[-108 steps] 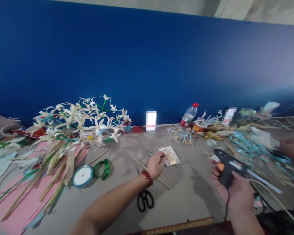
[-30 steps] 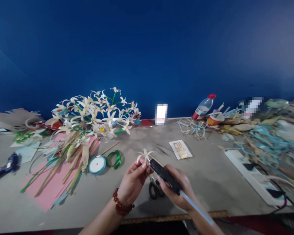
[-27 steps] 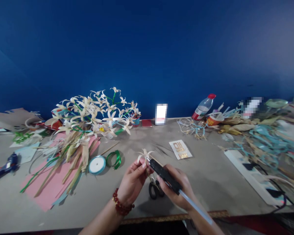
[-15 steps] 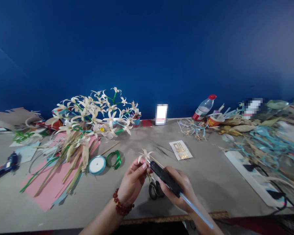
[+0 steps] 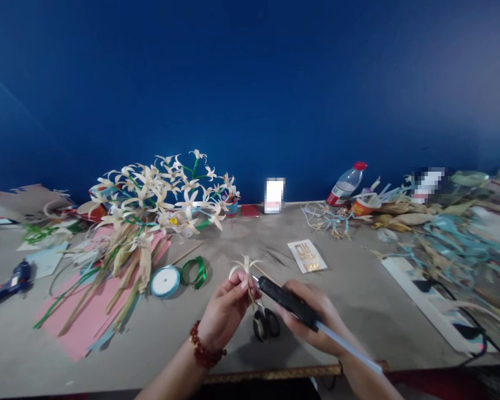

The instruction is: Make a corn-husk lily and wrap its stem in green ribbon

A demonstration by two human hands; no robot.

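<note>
My left hand pinches a small cream flower whose narrow petals spread above the fingertips. A red bead bracelet circles the left wrist. My right hand is wrapped round a black glue gun with a pale glue stick sticking out of its back. Its metal nozzle points left, close to the flower's base; whether it touches I cannot tell. Black-handled scissors lie on the table below and between my hands, their blades partly hidden.
Left of my hands are a ribbon spool, a green ribbon roll, dried husk strips on pink paper and many finished flowers. A blue glue gun lies far left. To the right are a packet, a bottle and a power strip.
My right hand has drawn the glue gun slightly right and down, away from the flower. The flower has tilted a little in my left fingers.
</note>
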